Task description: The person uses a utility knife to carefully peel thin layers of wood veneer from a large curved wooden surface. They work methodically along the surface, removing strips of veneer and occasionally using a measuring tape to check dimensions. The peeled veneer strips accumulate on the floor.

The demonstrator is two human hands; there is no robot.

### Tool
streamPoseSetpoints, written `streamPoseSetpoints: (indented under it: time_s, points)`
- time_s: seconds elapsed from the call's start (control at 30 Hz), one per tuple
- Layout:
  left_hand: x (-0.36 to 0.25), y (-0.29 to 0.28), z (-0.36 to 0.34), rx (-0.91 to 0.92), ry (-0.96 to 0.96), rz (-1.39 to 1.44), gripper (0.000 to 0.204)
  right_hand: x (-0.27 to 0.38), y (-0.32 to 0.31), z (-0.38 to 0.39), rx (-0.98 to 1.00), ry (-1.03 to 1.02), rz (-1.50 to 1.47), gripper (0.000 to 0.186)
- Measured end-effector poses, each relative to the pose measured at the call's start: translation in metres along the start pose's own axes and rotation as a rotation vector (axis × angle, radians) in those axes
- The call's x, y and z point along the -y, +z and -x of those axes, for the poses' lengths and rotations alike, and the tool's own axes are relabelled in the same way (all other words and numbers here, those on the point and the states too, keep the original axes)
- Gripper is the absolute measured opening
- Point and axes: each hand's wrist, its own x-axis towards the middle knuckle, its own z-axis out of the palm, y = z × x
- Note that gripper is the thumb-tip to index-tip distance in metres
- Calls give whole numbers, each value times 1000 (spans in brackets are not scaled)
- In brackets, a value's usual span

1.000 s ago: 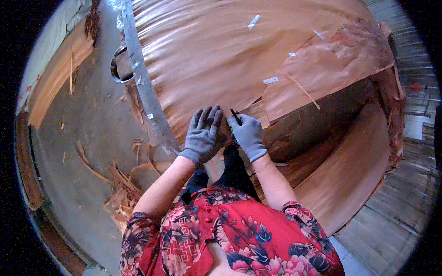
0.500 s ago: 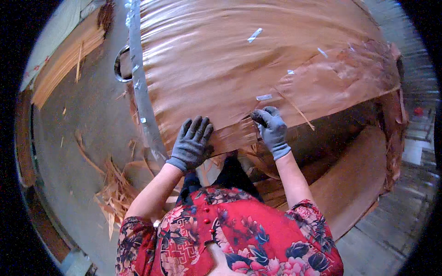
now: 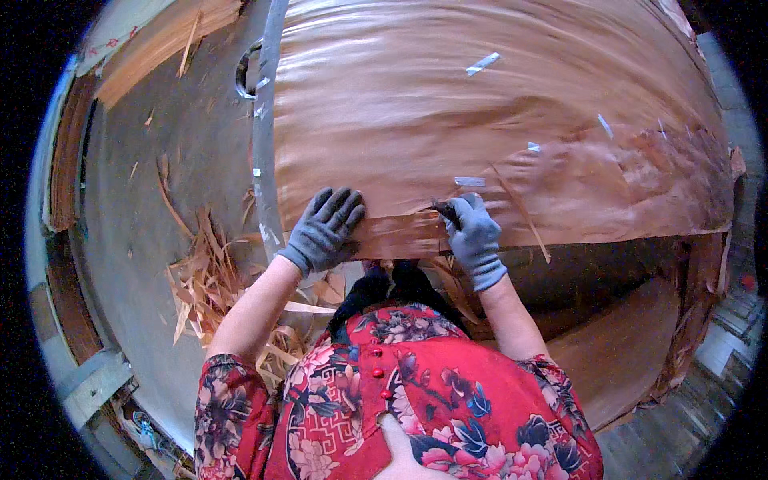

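Note:
A large reddish-brown sheet of thin wood veneer (image 3: 432,88) covers the stack in front of me. My left hand (image 3: 322,232), in a grey glove with dark fingertips, lies flat near the sheet's front edge, fingers stretched out. In a matching glove, my right hand (image 3: 474,232) is closed in a pinch at the edge line, beside a narrow veneer strip (image 3: 398,236) that runs between both hands. Its fingers hide whatever they pinch. Just beyond it, a short pale tape piece (image 3: 470,182) is stuck to the sheet. A thin loose sliver (image 3: 522,212) lies to its right.
A grey straight bar (image 3: 266,144) crosses the sheet's left side, by a dark curved handle (image 3: 246,70). Veneer scraps (image 3: 210,276) heap on the floor at left. More stacked veneer (image 3: 160,52) stands at far left. Below the sheet's right front edge lies another brown sheet (image 3: 596,344).
The view has shifted, so the sheet and bar sit further right. My right hand has moved slightly left along the strip's edge, still pinched. My left hand stays flat on the veneer.

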Motion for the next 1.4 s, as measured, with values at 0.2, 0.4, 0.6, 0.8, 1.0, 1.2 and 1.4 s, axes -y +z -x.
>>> streamPoseSetpoints:
  time_s: [0.2, 0.4, 0.6, 0.8, 1.0, 1.2, 1.4]
  points:
    - [-1, 2, 0, -33, -5, 18, 70, 10, -30, 8, 133, -8, -138, 24]
    - [2, 2, -1, -52, 21, 49, 61, 3, -43, 22, 396, 34, 239, 20]
    - [3, 3, 0, -75, 35, 47, 55, -5, -33, 29, 393, 60, 345, 19]
    - [1, 0, 1, -45, 18, 65, 56, -2, -26, 22, 381, 48, 377, 21]
    - [1, -1, 0, -41, 14, 62, 58, 1, -24, 19, 308, 46, 384, 22]
    - [0, -4, -1, -44, 17, 62, 60, 5, -29, 18, 332, 69, 383, 21]
    - [1, -2, -1, -37, 15, 57, 60, 10, -31, 17, 355, 49, 377, 19]
